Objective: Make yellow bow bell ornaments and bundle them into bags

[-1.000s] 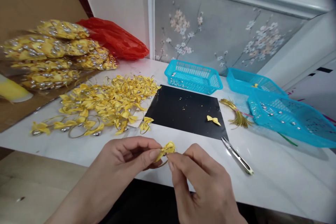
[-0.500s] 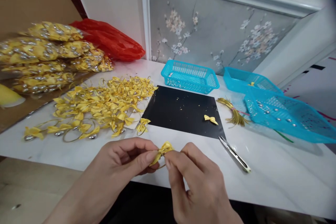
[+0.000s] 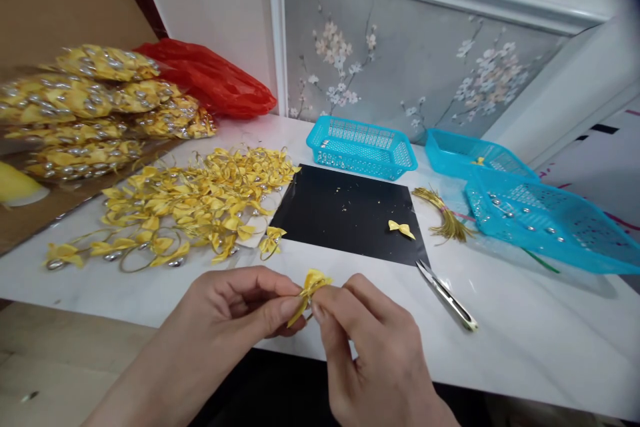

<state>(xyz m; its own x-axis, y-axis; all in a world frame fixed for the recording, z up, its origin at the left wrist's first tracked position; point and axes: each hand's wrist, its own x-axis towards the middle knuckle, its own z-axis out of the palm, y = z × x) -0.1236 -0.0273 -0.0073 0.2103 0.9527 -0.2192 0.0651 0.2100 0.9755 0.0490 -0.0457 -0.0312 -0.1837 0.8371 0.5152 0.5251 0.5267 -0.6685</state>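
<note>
Fingers (image 3: 289, 309) of the left hand (image 3: 239, 317) are clamped on a yellow bow (image 3: 313, 279), held over the near edge of the worktop (image 3: 525, 347). The right hand (image 3: 377, 340) pinches its other side, thumb and forefinger together, partly hiding it. Beyond lies a black sheet (image 3: 345, 207), a second bow (image 3: 401, 229) near its right edge, snips (image 3: 453, 303) pointing at its near right corner. Left of the sheet spreads a pile (image 3: 200, 193) of bows; right of it, a wire bundle (image 3: 447, 213). A blue basket (image 3: 385, 167) stands behind.
</note>
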